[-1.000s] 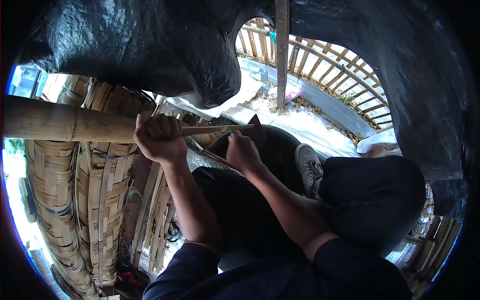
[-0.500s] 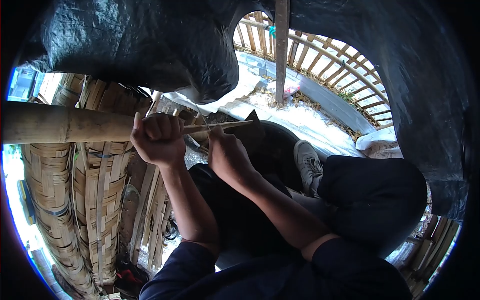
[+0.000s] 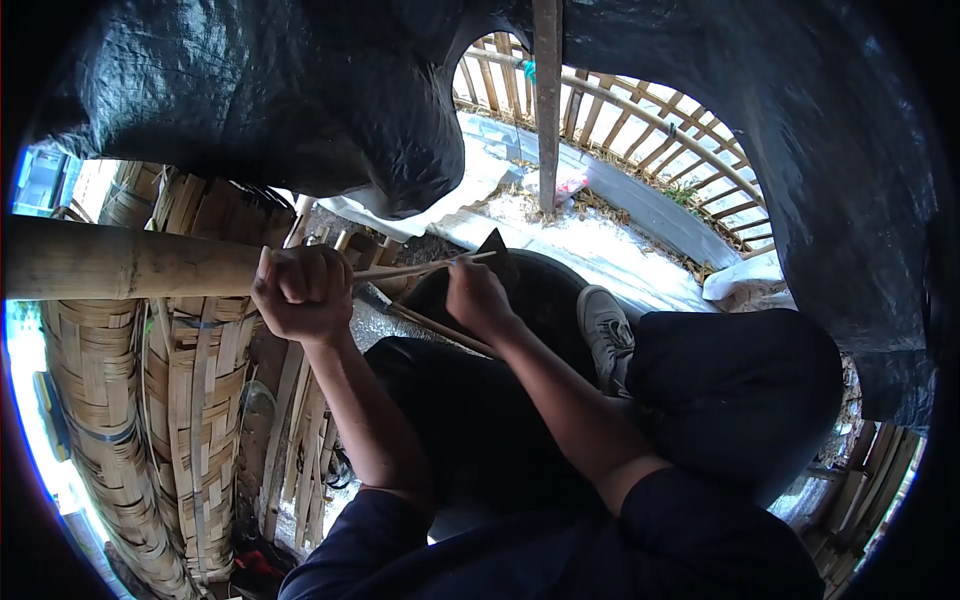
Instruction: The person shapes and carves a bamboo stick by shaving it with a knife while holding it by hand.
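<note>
My left hand (image 3: 303,292) is closed in a fist at the right end of a thick bamboo pole (image 3: 130,262), its thumb pointing up. A thin bamboo strip (image 3: 405,271) comes out of that fist and runs to the right. Near the strip's far end, my right hand (image 3: 480,297) has its fingers closed around it; the pale tip shows just past them. Under my right wrist passes another narrow curved strip (image 3: 440,327). A dark, pointed, flat piece (image 3: 497,248) stands behind my right hand. Whether my left fist also touches the pole is hidden.
Tall woven bamboo panels (image 3: 100,420) stand at my left. Black plastic sheeting (image 3: 270,100) hangs overhead and right. A wooden post (image 3: 546,110) rises ahead, before a bamboo slat fence (image 3: 640,130). A dark round tub (image 3: 560,280) sits by my shoe (image 3: 606,330).
My right hand has moved right along the strip, away from my left fist. The curved strip beneath my right wrist now shows more. My left hand stays closed by the pole's end.
</note>
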Tool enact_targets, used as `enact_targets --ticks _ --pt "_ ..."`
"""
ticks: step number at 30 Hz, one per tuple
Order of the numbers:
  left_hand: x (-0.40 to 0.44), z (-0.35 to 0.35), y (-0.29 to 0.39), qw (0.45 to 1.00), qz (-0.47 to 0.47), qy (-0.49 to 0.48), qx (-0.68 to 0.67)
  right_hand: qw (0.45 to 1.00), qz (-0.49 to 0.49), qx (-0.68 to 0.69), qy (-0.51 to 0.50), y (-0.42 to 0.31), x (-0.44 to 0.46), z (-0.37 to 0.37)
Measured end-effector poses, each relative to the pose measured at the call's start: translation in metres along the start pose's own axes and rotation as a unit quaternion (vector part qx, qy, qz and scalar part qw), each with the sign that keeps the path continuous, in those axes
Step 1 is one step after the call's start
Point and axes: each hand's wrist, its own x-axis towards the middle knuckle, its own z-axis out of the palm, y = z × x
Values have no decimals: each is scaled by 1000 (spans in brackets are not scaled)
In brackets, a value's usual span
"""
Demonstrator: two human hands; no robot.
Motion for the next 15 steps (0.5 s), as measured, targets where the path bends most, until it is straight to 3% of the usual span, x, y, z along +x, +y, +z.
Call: enact_targets --ticks 3,8,12,14,15 --pt "-1 0 0 1000 5 -12 24 1000 -6 -6 -19 6 2 -3" --pt "-3 -13 3 999 37 13 16 999 -20 23 -23 -56 -20 -19" --pt "-4 -10 3 999 24 23 9 999 -26 -5 37 21 1 12" --pt "-2 -2 -1 998 27 44 22 998 46 -34 -28 40 9 11" --pt "2 4 -2 1000 17 -4 19 998 44 -36 -26 32 9 9"
